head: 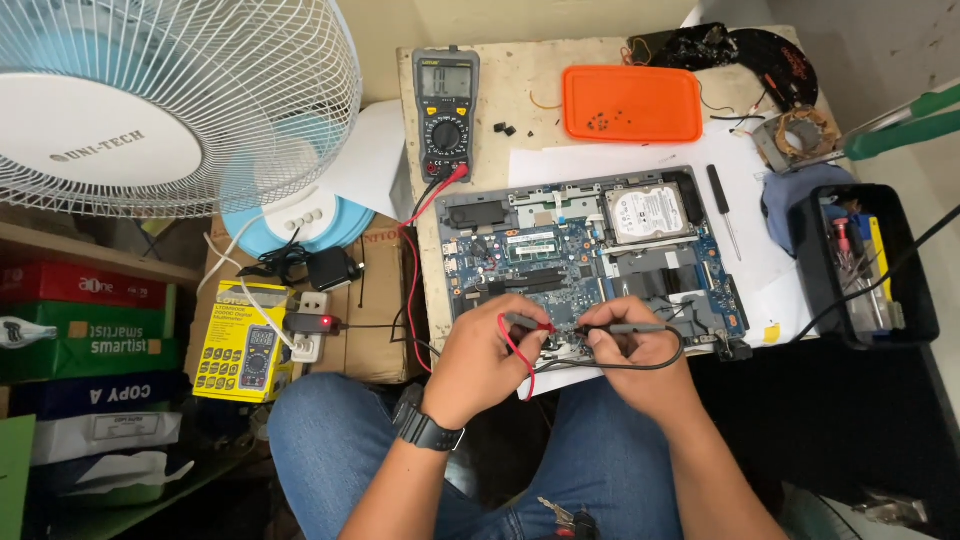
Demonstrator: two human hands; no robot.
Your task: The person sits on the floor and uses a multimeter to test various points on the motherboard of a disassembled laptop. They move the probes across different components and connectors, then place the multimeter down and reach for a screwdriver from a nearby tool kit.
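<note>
- Seen from above, a small workbench (480, 75) is shown with an opened laptop (590, 255) laid flat on white paper, its bottom cover off so that the blue motherboard (520, 265) and the silver hard drive (648, 212) are exposed for reaching.
- At the near edge of the board, two multimeter probes are held like pens, apparently so that their tips can be set on small contacts.
- The red probe (530, 325) is pinched in the closed fingers of the left hand (485, 365), on whose wrist a dark watch (425, 428) is worn; the tip is pointed right.
- The black probe (630, 328) is gripped in the curled fingers of the right hand (640, 365); its tip is pointed left, close to the red one, near the board's front edge.
- Whether the tips are touching the board cannot be told.
- Red and black leads are run back to a digital multimeter (446, 110), laid face up at the far left corner of the bench, where its screen can be read while probing.
- An orange tray (632, 103) with small dark screws in it is kept behind the laptop, presumably to stop them being lost.
- A slim screwdriver (722, 205) is laid just right of the laptop, and a black tool box (865, 265) is set at the right edge.
- To the left, a white desk fan (170, 100) and a power strip (310, 335) with a red light are seen.
</note>
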